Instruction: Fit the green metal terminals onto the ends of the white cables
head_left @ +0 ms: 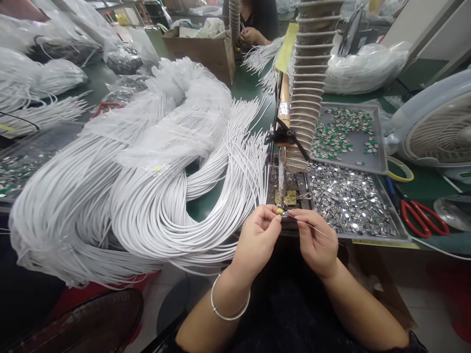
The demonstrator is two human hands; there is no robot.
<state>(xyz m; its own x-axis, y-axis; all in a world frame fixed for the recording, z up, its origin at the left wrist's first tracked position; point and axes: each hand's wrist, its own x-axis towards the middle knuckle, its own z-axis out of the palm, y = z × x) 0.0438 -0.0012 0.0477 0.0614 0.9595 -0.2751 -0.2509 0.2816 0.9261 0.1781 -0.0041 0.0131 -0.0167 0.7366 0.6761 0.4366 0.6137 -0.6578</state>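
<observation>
My left hand (260, 238) is closed in a pinch at the table's front edge, just below the tip of a clamped soldering iron (282, 169). At its fingertips is a small part with yellow and blue on it (280, 212), too small to make out fully. Close beside it, my right hand (318, 240) pinches a thin solder wire (312, 227), which runs back across the fingers. The fingertips of both hands nearly meet. White cables (206, 235) lie in a large looped bundle left of my hands, their ends near the iron.
A ribbed hose (312, 73) hangs beside the iron. On the right are a tray of metal connectors (346, 201), a tray of green-backed connectors (362, 117), red-handled pliers (423, 218) and a fan (437, 122). Beyond a cardboard box (202, 54) sits another person (253, 29).
</observation>
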